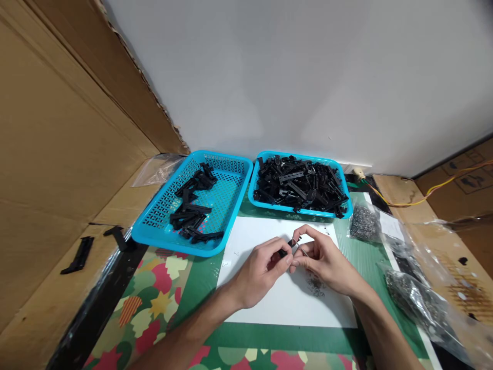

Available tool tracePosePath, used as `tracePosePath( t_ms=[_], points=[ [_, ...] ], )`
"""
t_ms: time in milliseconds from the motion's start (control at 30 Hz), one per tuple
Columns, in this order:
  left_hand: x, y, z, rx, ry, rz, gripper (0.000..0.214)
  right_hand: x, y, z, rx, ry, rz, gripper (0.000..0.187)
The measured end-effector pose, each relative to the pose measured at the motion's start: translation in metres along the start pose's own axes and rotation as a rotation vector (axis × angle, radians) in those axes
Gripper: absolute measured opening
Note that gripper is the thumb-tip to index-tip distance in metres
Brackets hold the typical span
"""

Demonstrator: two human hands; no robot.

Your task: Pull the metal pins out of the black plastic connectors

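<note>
My left hand pinches a small black plastic part above a white sheet. My right hand meets it from the right, fingers closed on a thin metal piece at the part's end. A little heap of small metal pieces lies on the sheet just under my right hand. Behind the sheet stand two blue baskets: the left basket holds a partial layer of black parts, the right basket is piled full of them.
Clear bags of small metal pieces lie along the right side. Cardboard walls rise at the left, with two loose black parts on the cardboard. Yellow and red wires run at the back right. A patterned mat covers the table front.
</note>
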State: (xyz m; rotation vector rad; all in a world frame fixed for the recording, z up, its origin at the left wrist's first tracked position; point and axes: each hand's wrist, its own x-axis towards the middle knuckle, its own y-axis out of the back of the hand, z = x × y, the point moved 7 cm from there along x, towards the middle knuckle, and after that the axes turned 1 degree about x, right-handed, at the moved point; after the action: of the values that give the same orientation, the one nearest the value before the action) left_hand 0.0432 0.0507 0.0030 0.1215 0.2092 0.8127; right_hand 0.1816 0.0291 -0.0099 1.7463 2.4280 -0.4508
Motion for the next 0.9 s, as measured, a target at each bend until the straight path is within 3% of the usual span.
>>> tracePosePath(
  t_ms=[300,467,600,900],
  points=[
    [-0.002,0.001,0.001,0.005,0.017,-0.112,0.027,-0.003,-0.001,-0.001,-0.038,0.018,0.012,0.034],
    [0.0,0.011,-0.005,-0.102,0.028,0.078,0.031,-0.001,0.004,-0.006,-0.171,0.084,0.175,0.026],
    [0.001,0.017,-0.008,-0.123,0.023,0.194,0.033,0.001,-0.001,0.001,-0.177,0.107,0.261,0.032],
    [0.001,0.017,-0.013,-0.02,0.04,0.23,0.031,0.002,-0.007,0.01,-0.1,0.108,0.403,0.036]
  ],
)
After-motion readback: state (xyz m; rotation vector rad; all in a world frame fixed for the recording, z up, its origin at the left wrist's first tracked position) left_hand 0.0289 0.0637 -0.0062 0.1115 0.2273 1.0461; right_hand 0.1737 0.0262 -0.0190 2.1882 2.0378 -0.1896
